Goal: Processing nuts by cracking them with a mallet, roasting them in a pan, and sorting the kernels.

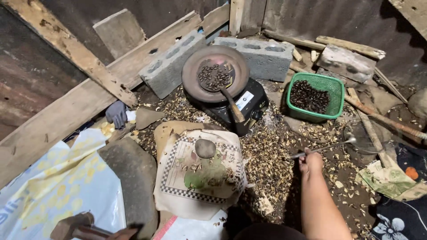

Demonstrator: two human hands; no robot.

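- The wire skimmer (356, 140) lies low over the ground at the right, its thin metal handle running down-left into the right hand (310, 162), which is closed round the handle's end; the round mesh head rests near the green basket (315, 97).
- It looks light and stiff, with a slim, smooth handle that could twist in the grip; the far end of the handle, where the hand has it, seems the sound place to hold, and the mesh is likely the part easiest to bend.
- The left hand does not show in this view.
- The green basket, just beyond the mesh head, holds dark roasted beans.
- Left of it a round pan (215, 73) sits on a small black stove (240, 109), with a scoop of dark beans (213, 76) and a wooden-handled tool (231, 104) lying across it.
- Husks and shells litter the ground (271, 155) between stove, basket and hand.
- Nearer, a smooth stone (205, 148) rests on a printed paper sack (200, 178) with a few beans around it.
- Concrete blocks (262, 55), planks and sticks crowd behind the stove and basket, so there is little open room around the skimmer.
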